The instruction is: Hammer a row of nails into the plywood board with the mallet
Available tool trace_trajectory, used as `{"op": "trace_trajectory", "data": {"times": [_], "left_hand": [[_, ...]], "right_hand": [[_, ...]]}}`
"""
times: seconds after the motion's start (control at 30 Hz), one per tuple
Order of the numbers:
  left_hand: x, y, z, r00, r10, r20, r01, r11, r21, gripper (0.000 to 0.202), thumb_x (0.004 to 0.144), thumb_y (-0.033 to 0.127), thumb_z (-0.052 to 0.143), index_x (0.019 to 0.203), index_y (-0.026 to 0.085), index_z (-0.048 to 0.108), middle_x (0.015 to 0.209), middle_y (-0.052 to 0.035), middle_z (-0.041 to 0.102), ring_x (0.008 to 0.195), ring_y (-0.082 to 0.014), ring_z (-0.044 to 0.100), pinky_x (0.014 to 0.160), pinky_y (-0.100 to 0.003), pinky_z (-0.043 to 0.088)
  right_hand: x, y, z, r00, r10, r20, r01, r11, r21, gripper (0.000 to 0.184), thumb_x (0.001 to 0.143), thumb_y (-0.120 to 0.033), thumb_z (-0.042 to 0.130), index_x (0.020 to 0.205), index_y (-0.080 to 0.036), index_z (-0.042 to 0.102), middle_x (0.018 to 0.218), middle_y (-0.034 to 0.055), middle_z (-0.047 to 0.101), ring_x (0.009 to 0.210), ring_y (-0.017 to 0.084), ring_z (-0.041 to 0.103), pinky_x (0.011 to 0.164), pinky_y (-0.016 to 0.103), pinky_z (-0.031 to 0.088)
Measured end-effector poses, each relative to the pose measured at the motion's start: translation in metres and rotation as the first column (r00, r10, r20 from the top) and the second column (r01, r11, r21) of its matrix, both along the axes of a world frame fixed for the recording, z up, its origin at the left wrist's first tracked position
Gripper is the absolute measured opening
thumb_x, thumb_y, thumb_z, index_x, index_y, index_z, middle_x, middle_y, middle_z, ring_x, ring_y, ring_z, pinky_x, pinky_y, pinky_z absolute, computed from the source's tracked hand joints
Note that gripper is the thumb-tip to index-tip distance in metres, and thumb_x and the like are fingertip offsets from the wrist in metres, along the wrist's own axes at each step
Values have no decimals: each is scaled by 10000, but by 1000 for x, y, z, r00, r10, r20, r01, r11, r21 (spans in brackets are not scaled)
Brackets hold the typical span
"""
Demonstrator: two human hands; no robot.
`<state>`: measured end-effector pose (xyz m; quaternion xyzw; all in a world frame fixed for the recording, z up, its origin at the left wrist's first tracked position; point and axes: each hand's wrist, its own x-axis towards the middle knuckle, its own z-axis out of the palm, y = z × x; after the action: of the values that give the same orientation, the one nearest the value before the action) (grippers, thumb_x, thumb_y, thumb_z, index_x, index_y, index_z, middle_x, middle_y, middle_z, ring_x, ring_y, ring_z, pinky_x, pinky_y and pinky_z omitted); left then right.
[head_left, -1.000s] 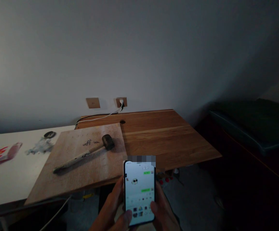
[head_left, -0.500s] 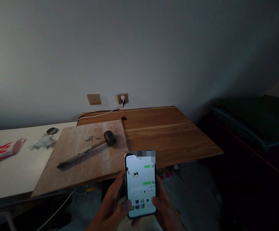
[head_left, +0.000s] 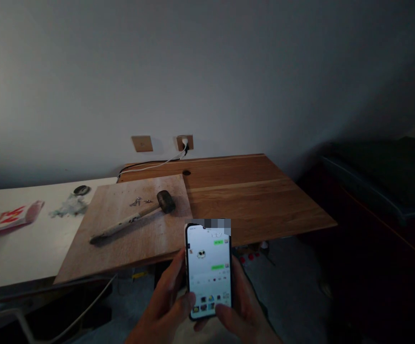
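A lit smartphone (head_left: 208, 270) with a chat screen is held upright at the bottom middle, in front of the table's edge. My left hand (head_left: 164, 310) wraps its left side, thumb on the lower screen. My right hand (head_left: 245, 310) grips its right side, thumb near the bottom of the screen. Beyond the phone, a hammer (head_left: 135, 217) with a black head and worn wooden handle lies on a plywood board (head_left: 121, 239). A few small nails (head_left: 138, 201) lie just behind the handle.
The board rests across a brown wooden table (head_left: 250, 196) and a white table (head_left: 17, 243). On the white one lie a red-and-white packet (head_left: 14, 216), crumpled plastic (head_left: 67, 208) and a dark round lid (head_left: 81, 189). A white charger cable (head_left: 157, 165) runs from a wall socket (head_left: 185, 142). A dark cushioned seat (head_left: 379, 177) stands on the right.
The view has drifted left and down a little, so the tables sit higher and further right. The phone stays in both hands; my right thumb has moved in over the lower screen.
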<state>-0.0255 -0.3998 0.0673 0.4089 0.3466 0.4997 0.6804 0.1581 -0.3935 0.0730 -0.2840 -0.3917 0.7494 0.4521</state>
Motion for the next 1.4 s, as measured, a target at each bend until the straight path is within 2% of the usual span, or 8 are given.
{"op": "trace_trajectory", "data": {"times": [0.17,0.27,0.37,0.73,0.97,1.13,1.27,1.4], "left_hand": [[-6,-5,-12,988,106,-114,-107,994,-5,759,925,476,737,1608,317,447,1653,-133,452,1354,-435,583,805,-394,661],[-10,-5,-18,960,182,-212,-172,983,64,746,890,442,784,1570,295,515,1627,-118,497,1497,-421,438,1128,-495,523],[-9,-5,-19,959,183,-217,-164,981,103,697,911,440,765,1550,271,542,1621,-131,502,1517,-409,415,1199,-530,439],[7,0,-1,933,335,-134,-324,941,93,572,873,470,816,1378,236,684,1401,-130,700,1328,-374,631,1064,-414,579],[15,-4,6,943,298,-147,-299,954,16,631,902,472,787,1455,230,601,1229,-130,763,878,-287,759,559,-265,612],[18,-3,8,961,244,-127,-244,970,15,670,916,494,762,1504,252,551,1229,-135,752,767,-235,725,520,-244,567],[17,2,9,932,315,-177,-318,948,14,596,901,472,783,1434,255,628,1221,-106,759,836,-260,737,651,-294,622],[13,0,5,938,300,-172,-300,953,27,701,903,499,772,1520,261,541,1304,-131,731,1022,-334,734,596,-274,607]], "right_hand": [[-5,0,0,991,-77,112,79,997,-14,901,768,-407,916,1482,-282,380,1278,131,706,1008,308,763,801,446,653],[-8,2,-3,980,-127,151,130,991,-11,968,651,-311,982,1442,-272,426,1257,119,717,1106,328,730,888,454,624],[-8,5,-5,954,-181,238,189,982,-11,958,652,-300,983,1436,-272,434,1198,107,727,1048,323,736,843,447,628],[-6,-1,5,992,-52,111,51,999,7,924,757,-478,921,1484,-278,388,1356,158,670,1221,358,688,994,530,587],[0,-2,1,997,40,65,-44,998,52,773,877,-604,775,1482,-265,433,1334,145,678,1027,292,745,853,459,628],[3,0,6,999,40,16,-41,999,14,750,869,-609,777,1484,-309,469,1357,120,668,1070,307,727,853,458,619],[3,0,-1,999,42,0,-42,998,48,711,908,-565,756,1493,-301,452,1330,122,676,1049,286,724,833,437,624],[1,-2,-7,1000,15,20,-16,998,60,715,909,-548,763,1491,-297,430,1339,132,658,1043,288,722,834,450,630]]}}
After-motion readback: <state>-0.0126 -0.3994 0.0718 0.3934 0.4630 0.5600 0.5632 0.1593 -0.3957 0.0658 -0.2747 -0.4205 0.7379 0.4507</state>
